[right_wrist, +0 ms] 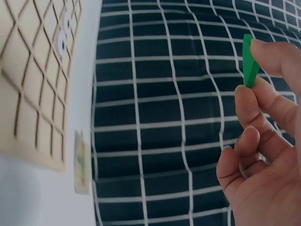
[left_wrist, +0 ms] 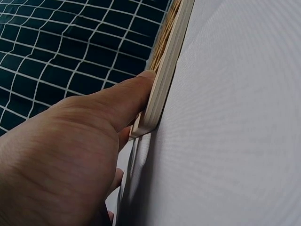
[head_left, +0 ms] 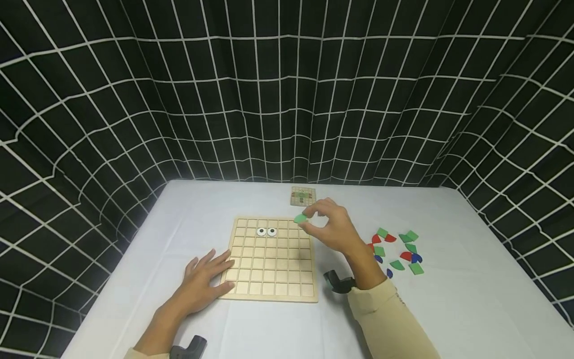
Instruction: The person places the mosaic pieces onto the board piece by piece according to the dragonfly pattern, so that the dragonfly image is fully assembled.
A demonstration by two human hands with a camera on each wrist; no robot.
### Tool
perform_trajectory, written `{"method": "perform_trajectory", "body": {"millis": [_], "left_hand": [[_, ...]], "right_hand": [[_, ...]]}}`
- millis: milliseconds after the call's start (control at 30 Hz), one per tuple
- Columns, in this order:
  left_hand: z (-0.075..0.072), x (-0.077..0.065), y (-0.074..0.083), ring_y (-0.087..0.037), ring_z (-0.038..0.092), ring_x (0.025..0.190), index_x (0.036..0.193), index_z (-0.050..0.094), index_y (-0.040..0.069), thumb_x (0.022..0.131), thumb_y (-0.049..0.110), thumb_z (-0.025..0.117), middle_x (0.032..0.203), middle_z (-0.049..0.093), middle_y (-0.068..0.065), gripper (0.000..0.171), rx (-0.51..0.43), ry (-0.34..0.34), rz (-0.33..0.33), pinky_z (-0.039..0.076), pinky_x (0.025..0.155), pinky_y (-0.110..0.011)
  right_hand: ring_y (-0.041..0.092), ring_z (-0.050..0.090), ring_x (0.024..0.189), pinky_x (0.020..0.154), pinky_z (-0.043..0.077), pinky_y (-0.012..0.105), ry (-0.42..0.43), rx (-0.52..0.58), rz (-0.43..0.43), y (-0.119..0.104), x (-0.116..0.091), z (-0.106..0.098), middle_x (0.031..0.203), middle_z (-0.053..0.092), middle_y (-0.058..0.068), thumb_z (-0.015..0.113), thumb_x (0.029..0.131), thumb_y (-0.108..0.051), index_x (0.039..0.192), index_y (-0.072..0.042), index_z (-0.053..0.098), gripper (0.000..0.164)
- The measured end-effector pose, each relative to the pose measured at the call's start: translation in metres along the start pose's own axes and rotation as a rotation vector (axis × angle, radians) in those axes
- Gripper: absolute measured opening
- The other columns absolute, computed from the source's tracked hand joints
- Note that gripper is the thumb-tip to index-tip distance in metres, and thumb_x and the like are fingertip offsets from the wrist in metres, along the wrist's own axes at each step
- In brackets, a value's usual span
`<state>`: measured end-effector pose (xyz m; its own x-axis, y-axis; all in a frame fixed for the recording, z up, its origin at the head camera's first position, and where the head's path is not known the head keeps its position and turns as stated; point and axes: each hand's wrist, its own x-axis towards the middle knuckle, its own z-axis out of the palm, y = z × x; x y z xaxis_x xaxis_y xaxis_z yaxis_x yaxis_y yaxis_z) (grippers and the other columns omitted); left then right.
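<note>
A square wooden grid board (head_left: 273,259) lies on the white table, with two round eye pieces (head_left: 266,232) side by side in its upper cells. My left hand (head_left: 202,281) rests at the board's left edge, fingers spread; in the left wrist view the thumb (left_wrist: 127,96) touches the board's rim. Above the board's upper right corner, my right hand (head_left: 332,227) pinches a green leaf-shaped piece (head_left: 300,218) between thumb and fingers. The right wrist view shows that green piece (right_wrist: 249,61) edge-on, held clear of the board, the other fingers curled.
Several red, green and blue flat pieces (head_left: 415,269) lie scattered on the table to the right. A small pattern card (head_left: 303,196) lies behind the board. Black curtains with white grid lines (head_left: 287,99) surround the table (head_left: 471,299).
</note>
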<state>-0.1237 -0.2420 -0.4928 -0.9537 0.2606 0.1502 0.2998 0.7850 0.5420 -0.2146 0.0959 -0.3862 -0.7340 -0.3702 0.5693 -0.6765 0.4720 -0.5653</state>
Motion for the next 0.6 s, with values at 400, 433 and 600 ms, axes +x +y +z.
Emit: {"method": "perform_trajectory", "body": {"millis": [400, 433, 600], "left_hand": [[-0.002, 0.0, 0.002, -0.034, 0.023, 0.141, 0.13, 0.062, 0.016, 0.083, 0.051, 0.069, 0.148, 0.042, -0.001, 0.06, 0.009, -0.013, -0.019, 0.0, 0.11, -0.059], [-0.001, 0.0, 0.001, -0.034, 0.023, 0.141, 0.13, 0.062, 0.016, 0.083, 0.051, 0.069, 0.148, 0.042, -0.001, 0.06, 0.007, -0.013, -0.016, 0.0, 0.11, -0.059], [-0.001, 0.001, 0.0, -0.034, 0.022, 0.141, 0.131, 0.062, 0.015, 0.083, 0.05, 0.069, 0.148, 0.042, 0.0, 0.059, 0.004, -0.021, -0.007, 0.0, 0.11, -0.06]], "right_hand": [[0.016, 0.058, 0.091, 0.079, 0.052, 0.041, -0.019, 0.116, 0.032, -0.004, 0.012, 0.055, 0.087, 0.067, 0.002, 0.08, 0.077, -0.01, 0.088, -0.008, 0.071, 0.014], [0.017, 0.058, 0.09, 0.08, 0.051, 0.04, -0.028, 0.123, 0.046, -0.004, 0.012, 0.059, 0.087, 0.066, 0.003, 0.079, 0.078, -0.011, 0.089, -0.008, 0.071, 0.014], [0.022, 0.059, 0.091, 0.091, 0.046, 0.038, -0.093, 0.112, 0.13, -0.004, 0.012, 0.075, 0.087, 0.065, -0.001, 0.077, 0.081, -0.016, 0.091, -0.011, 0.072, 0.013]]}}
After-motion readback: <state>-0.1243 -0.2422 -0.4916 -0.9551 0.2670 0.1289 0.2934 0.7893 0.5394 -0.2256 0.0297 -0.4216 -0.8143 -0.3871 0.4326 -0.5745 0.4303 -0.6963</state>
